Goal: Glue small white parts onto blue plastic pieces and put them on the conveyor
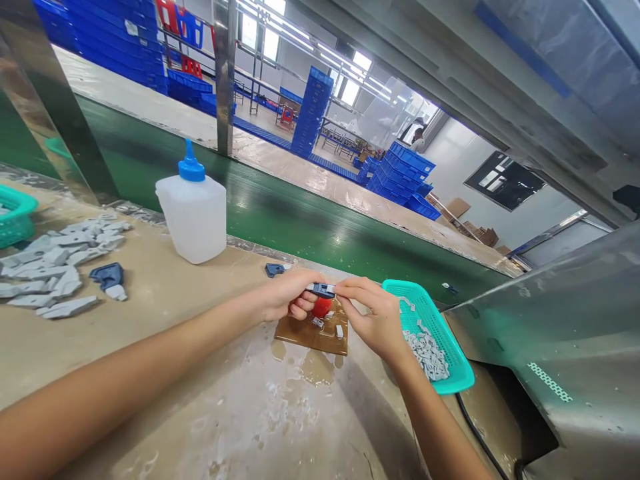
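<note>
Over the brown wet mat [300, 337], my left hand [290, 295] is closed around a dark blue plastic part [321, 289] with a pale grey tip. My right hand [374, 315] pinches at the right end of that part, where a small whitish piece [331, 289] shows between the fingertips. Part of a red round object [321, 307] is visible beneath the hands. Small grey-white pieces [339, 331] lie on the mat. Just behind my left hand is another dark blue part [275, 269], lying on the table.
A white bottle [195, 217] with a blue nozzle stands at the back left. Grey plastic parts [60, 263] are heaped at left beside a blue-grey one [109, 279]. To the right, a teal basket [463, 373] holds small grey pieces. A green conveyor belt [280, 220] runs behind the table.
</note>
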Demonstrator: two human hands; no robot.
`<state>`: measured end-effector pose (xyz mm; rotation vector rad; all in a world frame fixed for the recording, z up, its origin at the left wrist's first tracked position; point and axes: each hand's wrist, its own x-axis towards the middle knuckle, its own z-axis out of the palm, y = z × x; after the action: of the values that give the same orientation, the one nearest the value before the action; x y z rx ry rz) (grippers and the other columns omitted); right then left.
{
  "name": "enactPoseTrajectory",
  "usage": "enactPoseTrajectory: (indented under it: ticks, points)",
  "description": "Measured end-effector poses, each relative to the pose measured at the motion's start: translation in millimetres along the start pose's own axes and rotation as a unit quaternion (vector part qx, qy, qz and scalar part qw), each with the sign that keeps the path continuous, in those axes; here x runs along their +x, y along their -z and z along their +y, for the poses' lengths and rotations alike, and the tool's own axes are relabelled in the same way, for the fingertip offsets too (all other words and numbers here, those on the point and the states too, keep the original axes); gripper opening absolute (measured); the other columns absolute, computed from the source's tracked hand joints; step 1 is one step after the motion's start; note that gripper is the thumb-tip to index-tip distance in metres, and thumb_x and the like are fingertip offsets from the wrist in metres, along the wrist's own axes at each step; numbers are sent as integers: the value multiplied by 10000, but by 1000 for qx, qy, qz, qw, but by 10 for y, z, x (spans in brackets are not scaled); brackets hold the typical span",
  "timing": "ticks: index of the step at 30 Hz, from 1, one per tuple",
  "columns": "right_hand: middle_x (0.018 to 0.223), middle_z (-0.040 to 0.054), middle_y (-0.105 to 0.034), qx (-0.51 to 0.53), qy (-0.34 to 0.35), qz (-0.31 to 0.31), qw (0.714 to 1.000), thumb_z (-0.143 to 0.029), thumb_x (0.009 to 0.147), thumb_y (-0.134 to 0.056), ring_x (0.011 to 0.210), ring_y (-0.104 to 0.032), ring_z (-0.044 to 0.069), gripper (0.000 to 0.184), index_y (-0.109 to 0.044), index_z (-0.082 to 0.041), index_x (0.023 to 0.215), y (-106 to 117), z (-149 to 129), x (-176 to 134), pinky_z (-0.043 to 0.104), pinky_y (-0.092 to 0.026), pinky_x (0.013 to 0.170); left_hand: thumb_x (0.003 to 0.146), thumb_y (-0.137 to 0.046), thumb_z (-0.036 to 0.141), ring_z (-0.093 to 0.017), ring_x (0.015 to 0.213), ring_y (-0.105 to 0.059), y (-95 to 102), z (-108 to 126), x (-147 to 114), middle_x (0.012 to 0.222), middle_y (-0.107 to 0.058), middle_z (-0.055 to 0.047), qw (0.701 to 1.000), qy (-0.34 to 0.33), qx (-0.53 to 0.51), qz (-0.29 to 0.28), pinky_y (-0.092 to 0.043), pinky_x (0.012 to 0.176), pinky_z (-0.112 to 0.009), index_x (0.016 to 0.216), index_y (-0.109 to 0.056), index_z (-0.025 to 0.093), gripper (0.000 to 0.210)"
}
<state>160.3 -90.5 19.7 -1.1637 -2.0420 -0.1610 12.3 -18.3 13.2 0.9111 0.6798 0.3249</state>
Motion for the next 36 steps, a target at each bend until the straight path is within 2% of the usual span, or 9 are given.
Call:
enactPoseTrajectory:
  ticks: [6, 11, 17, 20, 22, 24, 28, 32, 36]
  points:
    - [832, 53, -624, 6, 15, -36, 999, -97, 797, -447, 768, -599, 148, 232, -649, -207, 828, 6, 18, -8, 278, -509, 674, 720, -557, 451, -40, 406, -88, -37, -36, -46, 464, -164, 97, 998, -48, 36, -20, -44, 361, -151, 606, -365, 189, 344]
    - [868, 72, -621, 34, -1, -27, 999, -103, 799, -453, 808, -596, 153, 223, -645, -183, 879, -10, 24, -94, 281, -505, 718, 686, -595, 484, -41, 421, -88, -72, -60, -86, 471, -174, 100, 996, -31, 66, -45, -53, 370, -163, 657, -422, 181, 350]
    - [887, 33, -661, 82, -68, -10, 994, -135, 787, -500, 808, -614, 132, 205, -662, -214, 883, 98, 26, -183, 244, -499, 740, 672, -626, 443, -46, 450, -236, -148, -93, -86, 514, -322, 58, 995, -16, 82, -55, -208, 387, -153, 642, -432, 163, 342]
    - [934, 21, -669, -4, -160, -46, 986, -142, 785, -519, 862, -608, 137, 224, -646, -201, 961, 338, 290, -236, 247, -480, 792, 706, -606, 385, -50, 460, -293, -164, -40, -159, 558, -385, 37, 997, -36, 73, -17, -264, 403, -155, 662, -429, 167, 284]
    - [1015, 14, -652, -125, -272, -115, 947, -97, 802, -480, 914, -594, 126, 292, -617, -202, 1037, 506, 564, -332, 227, -461, 819, 711, -601, 321, -44, 439, -289, -152, -4, -249, 559, -387, 41, 995, -71, 53, 39, -240, 386, -140, 719, -444, 183, 210]
    - [1034, 75, -646, -160, -318, -141, 924, -17, 772, -466, 964, -583, 180, 311, -632, -140, 1005, 614, 833, -458, 275, -452, 837, 713, -588, 270, -38, 417, -278, -123, -3, -360, 543, -371, 49, 988, -119, 34, 94, -213, 372, -124, 777, -465, 197, 156]
    - [986, 98, -645, -182, -345, -202, 899, -51, 778, -547, 956, -584, 205, 181, -642, -120, 915, 606, 1134, -659, 322, -445, 844, 731, -573, 234, -32, 398, -273, -55, -127, -605, 515, -358, 59, 970, -185, 27, 154, -218, 371, -107, 801, -477, 200, 123]
    - [1011, 53, -605, -192, -345, -232, 889, -268, 850, -544, 919, -580, 171, 173, -589, -138, 954, 542, 1194, -737, 377, -468, 817, 739, -570, 270, -21, 360, -222, -40, -271, -819, 485, -313, 77, 977, -158, -32, 140, -183, 347, -107, 791, -459, 183, 150]
    - [875, 86, -651, -202, -329, -211, 898, -167, 803, -578, 857, -597, 184, 83, -642, -115, 803, 558, 1265, -787, 319, -450, 787, 745, -583, 318, -16, 357, -192, -65, -341, -926, 478, -289, 87, 977, -156, -39, 139, -141, 345, -105, 779, -444, 174, 203]
